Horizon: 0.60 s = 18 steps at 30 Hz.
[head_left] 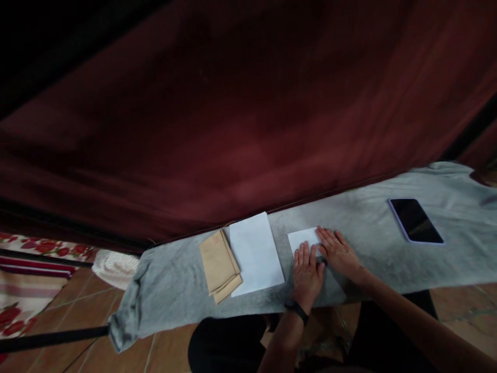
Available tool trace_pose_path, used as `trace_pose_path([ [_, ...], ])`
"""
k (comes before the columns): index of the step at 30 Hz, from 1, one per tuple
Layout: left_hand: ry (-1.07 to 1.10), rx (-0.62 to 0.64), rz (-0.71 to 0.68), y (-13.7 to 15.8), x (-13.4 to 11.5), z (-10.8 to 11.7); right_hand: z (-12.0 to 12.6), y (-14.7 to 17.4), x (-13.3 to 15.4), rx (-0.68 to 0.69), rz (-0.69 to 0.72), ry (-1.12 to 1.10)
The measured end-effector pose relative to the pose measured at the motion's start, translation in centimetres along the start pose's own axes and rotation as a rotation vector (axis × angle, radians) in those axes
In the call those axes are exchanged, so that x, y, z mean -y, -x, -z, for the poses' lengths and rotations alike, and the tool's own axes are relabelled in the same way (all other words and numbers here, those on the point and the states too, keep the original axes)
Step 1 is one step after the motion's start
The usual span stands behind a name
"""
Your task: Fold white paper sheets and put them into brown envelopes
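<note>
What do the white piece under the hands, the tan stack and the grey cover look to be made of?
White piece: likely matte paper; thin, flat, crisp-edged.
Tan stack: probably dull kraft-type paper, judging by its brown tone and thin, straight-edged layers.
Grey cover: soft fabric, perhaps plush or fleece; blotchy shading and bunched folds at its end.

Grey cover (pixel 171 290) looks like soft matt cloth, kinda fuzzy from where I'm standing. Small white sheet (pixel 302 237) is smooth matt paper, brown stack (pixel 219 259) duller paper, phone (pixel 415 220) smooth and glossy-screened.
</note>
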<state>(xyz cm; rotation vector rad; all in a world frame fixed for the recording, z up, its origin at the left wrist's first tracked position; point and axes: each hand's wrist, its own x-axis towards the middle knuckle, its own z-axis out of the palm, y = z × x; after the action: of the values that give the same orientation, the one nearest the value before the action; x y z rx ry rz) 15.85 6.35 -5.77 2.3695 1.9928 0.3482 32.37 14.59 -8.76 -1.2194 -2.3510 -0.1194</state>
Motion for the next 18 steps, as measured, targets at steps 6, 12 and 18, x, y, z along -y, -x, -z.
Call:
trace_pose_path([
  [6, -0.012, 0.045, -0.026, 1.0, -0.4, 0.4, 0.5, 0.8, 1.2, -0.013, 0.063, -0.012],
  [12, -0.029, 0.042, -0.026, 1.7, -0.4, 1.2, 1.6, 4.7, 2.6, -0.003, 0.226, -0.065],
  [18, -0.058, 0.003, 0.046, 3.7, 0.3, 1.0, 2.0, 6.1, 1.0, -0.042, 0.249, -0.092],
])
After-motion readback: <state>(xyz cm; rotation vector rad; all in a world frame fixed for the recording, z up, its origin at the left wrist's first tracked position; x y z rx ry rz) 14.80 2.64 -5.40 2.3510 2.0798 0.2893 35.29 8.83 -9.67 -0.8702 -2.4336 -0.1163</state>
